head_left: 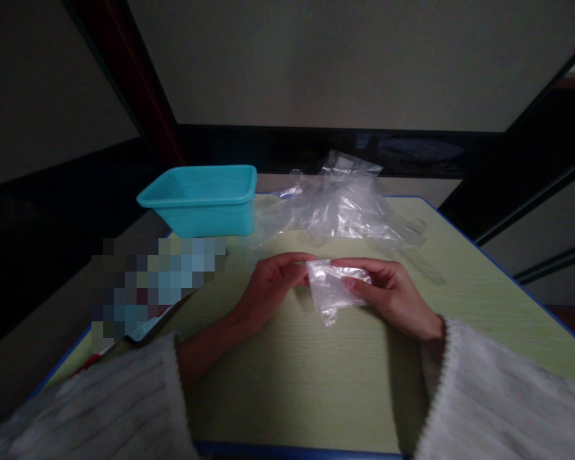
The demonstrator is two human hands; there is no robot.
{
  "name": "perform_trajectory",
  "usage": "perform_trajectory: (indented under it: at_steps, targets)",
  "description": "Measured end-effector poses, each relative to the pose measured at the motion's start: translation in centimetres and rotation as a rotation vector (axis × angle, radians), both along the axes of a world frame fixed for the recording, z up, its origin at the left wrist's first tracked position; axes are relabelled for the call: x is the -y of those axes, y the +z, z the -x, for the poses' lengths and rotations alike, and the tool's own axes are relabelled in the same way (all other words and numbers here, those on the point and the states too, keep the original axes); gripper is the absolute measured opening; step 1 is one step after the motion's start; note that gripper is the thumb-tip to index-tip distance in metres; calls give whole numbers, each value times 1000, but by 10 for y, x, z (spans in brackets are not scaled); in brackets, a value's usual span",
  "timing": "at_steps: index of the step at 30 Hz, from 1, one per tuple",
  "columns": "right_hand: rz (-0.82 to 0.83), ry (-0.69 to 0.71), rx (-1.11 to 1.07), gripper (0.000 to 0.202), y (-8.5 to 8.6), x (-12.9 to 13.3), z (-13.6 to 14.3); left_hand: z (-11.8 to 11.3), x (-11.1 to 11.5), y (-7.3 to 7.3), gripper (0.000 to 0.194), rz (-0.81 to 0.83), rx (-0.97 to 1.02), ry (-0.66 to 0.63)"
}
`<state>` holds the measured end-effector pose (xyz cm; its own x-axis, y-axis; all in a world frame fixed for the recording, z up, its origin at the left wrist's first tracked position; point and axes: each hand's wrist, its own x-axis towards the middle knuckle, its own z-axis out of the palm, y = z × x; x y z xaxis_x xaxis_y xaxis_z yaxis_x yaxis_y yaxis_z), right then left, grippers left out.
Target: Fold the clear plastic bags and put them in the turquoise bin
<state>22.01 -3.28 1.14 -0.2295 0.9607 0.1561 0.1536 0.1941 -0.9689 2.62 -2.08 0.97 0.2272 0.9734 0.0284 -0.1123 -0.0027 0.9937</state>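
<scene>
A clear plastic bag (326, 287), folded into a small crinkled packet, is held just above the table. My right hand (388, 291) grips its right side, thumb across the front and fingers behind the top edge. At the packet's upper left corner, my left hand (271, 284) has its thumb and index finger closed on the edge; the other fingers are partly hidden. One loose corner of the packet hangs down toward the tabletop. Beyond both hands lies a loose heap of clear plastic bags (349, 207).
A turquoise plastic basin (211, 217) stands at the table's back left. Nearer on the left lies a flat object with a pale edge (146, 329), mostly blurred out by pixelation. The pale wood-look table (292, 396) has a blue edge; a wall panel rises behind it.
</scene>
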Motion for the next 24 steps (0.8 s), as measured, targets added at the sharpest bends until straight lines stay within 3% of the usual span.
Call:
perform_trajectory:
  at_steps: [15,24]
  targets:
    - [17,4,-29,29,-1,0,0,-1,-1,3,20,14,27,-4]
    - [10,19,-12,26,1,1,0,0,0,8,17,-4,-65,34]
